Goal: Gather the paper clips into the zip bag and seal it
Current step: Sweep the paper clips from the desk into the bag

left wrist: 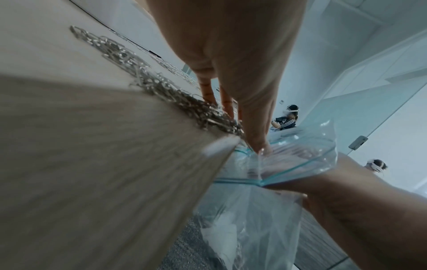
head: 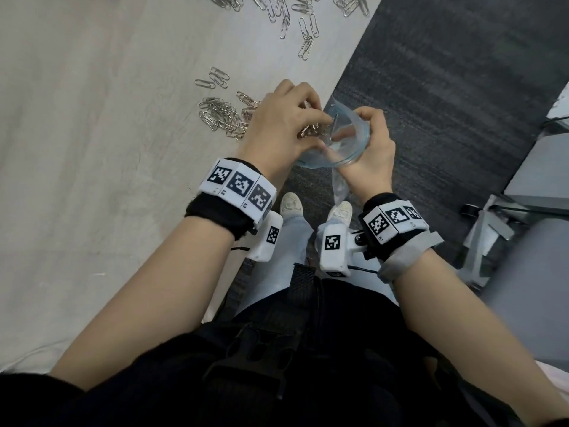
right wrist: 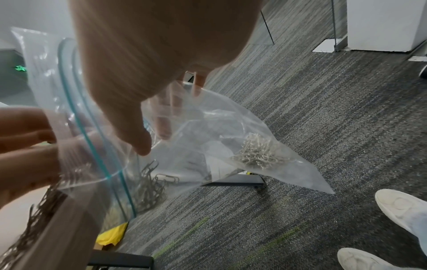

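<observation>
Your right hand pinches the bag rim just off the worktop edge; your left hand presses clips there. The film looks limp and slick, so grip the zip band.

So the left hand has its fingers down on the paper clips heaped right at the table edge, thumb at the open zip bag mouth, right hand gripping the rim just below.
</observation>
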The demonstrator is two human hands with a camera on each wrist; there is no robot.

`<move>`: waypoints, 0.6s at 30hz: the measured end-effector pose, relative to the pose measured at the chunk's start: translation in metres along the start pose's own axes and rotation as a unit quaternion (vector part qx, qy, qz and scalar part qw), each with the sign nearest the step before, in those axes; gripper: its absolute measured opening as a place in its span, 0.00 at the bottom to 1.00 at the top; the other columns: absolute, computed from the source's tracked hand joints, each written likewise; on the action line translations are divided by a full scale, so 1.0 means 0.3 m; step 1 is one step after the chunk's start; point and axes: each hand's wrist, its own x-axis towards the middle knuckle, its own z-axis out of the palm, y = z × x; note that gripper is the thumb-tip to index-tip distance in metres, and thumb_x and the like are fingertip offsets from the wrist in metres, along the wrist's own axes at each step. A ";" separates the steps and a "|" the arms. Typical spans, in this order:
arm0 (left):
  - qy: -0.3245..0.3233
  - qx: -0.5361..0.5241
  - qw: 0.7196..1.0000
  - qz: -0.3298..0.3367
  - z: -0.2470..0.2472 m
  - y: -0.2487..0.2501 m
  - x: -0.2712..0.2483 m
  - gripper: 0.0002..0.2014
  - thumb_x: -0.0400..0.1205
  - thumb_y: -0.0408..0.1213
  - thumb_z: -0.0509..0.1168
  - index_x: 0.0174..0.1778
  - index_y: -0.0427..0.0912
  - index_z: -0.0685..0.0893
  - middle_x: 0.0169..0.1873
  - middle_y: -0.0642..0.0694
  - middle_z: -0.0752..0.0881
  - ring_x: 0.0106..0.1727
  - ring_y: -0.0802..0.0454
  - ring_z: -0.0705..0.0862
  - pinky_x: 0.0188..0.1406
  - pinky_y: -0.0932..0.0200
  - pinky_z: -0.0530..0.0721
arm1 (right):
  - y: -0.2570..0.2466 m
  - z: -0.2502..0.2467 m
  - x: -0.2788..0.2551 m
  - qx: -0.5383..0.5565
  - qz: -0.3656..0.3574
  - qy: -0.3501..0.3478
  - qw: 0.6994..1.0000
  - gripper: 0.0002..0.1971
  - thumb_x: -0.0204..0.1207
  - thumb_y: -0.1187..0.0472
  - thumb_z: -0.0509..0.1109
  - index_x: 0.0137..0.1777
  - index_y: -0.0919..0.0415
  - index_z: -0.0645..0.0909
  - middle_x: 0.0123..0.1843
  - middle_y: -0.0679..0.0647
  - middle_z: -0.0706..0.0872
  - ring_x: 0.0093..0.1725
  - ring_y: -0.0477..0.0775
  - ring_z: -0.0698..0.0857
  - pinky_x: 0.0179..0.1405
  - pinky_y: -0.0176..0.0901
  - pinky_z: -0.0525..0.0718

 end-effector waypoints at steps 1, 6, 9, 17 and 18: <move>-0.003 -0.002 1.000 0.000 -0.010 -0.003 -0.001 0.18 0.67 0.49 0.72 0.51 0.47 0.88 0.50 0.43 0.85 0.51 0.38 0.79 0.47 0.49 0.73 | 0.000 0.002 0.000 -0.001 0.001 0.001 1.000 0.29 0.58 0.38 0.81 0.51 0.21 0.65 0.51 0.53 0.89 0.53 0.58 0.88 0.57 0.61 0.85; -0.068 0.016 0.992 -0.103 -0.129 -0.058 -0.037 0.40 0.57 0.62 0.73 0.68 0.61 0.76 0.74 0.53 0.69 0.75 0.45 0.62 0.68 0.47 0.57 | -0.005 0.006 -0.003 0.003 0.006 0.002 1.000 0.29 0.56 0.37 0.81 0.51 0.21 0.65 0.50 0.55 0.89 0.53 0.58 0.88 0.56 0.60 0.85; -0.109 0.039 0.980 -0.162 -0.180 -0.095 -0.071 0.52 0.49 0.64 0.75 0.73 0.64 0.68 0.78 0.51 0.59 0.77 0.43 0.55 0.73 0.42 0.55 | -0.007 0.006 -0.007 0.005 0.011 0.000 1.000 0.29 0.54 0.33 0.81 0.50 0.23 0.67 0.50 0.55 0.89 0.53 0.56 0.87 0.55 0.61 0.86; -0.090 0.001 0.987 -0.133 -0.144 -0.098 -0.065 0.43 0.55 0.57 0.78 0.69 0.59 0.75 0.72 0.44 0.66 0.67 0.39 0.65 0.67 0.43 0.68 | 0.008 0.013 -0.005 0.013 0.016 0.000 1.000 0.30 0.56 0.36 0.83 0.52 0.26 0.67 0.49 0.55 0.89 0.52 0.54 0.88 0.55 0.62 0.86; -0.093 -0.007 0.988 -0.124 -0.139 -0.092 -0.058 0.42 0.57 0.55 0.78 0.70 0.58 0.75 0.71 0.44 0.67 0.66 0.40 0.65 0.68 0.43 0.69 | 0.008 0.014 -0.005 0.011 0.013 0.002 1.000 0.30 0.56 0.36 0.83 0.52 0.24 0.67 0.49 0.55 0.89 0.51 0.54 0.88 0.55 0.62 0.86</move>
